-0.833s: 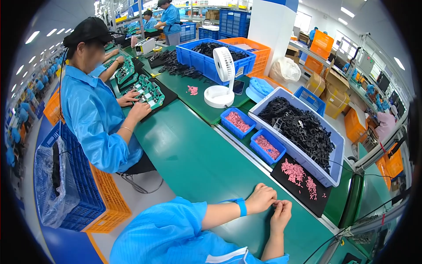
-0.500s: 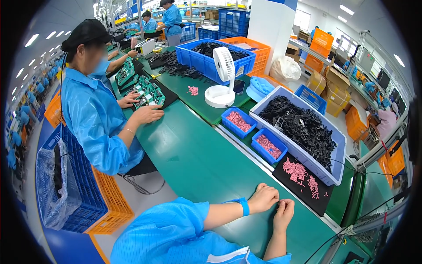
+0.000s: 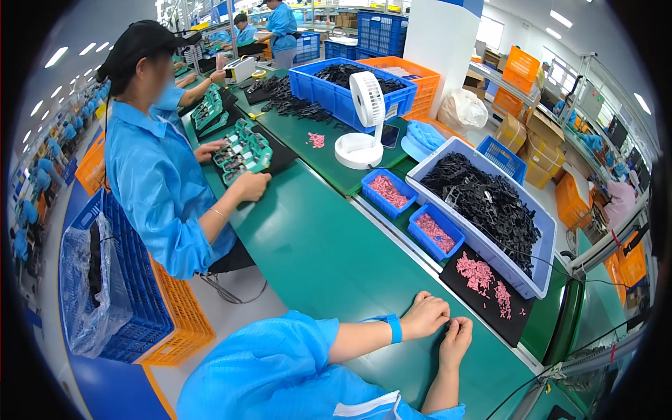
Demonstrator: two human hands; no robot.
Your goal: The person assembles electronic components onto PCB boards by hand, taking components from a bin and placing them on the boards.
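Note:
My left hand [image 3: 425,316], with a blue band at the wrist, is closed above the green work surface [image 3: 315,245]. Close against it, my right hand [image 3: 456,341] has its thumb and fingers pinched together. Whatever lies between the fingertips is too small or too hidden to make out. Just beyond my hands is a black mat [image 3: 465,288] strewn with small pink parts [image 3: 474,273]. Two small blue bins [image 3: 448,255] of similar pink pieces stand behind it, beside a large grey bin [image 3: 544,283] heaped with black plastic parts [image 3: 483,206].
A white fan [image 3: 358,150] stands beyond the bins, with a blue crate [image 3: 315,94] of black parts behind it. To my left a co-worker [image 3: 157,175] handles a green fixture [image 3: 241,152]. Stacked blue and orange crates [image 3: 178,318] stand on the floor behind.
My hands stay together in nearly the same place, fingers still closed. The whole view has shifted slightly. At the left, the co-worker's green fixture is tilted up more between their hands.

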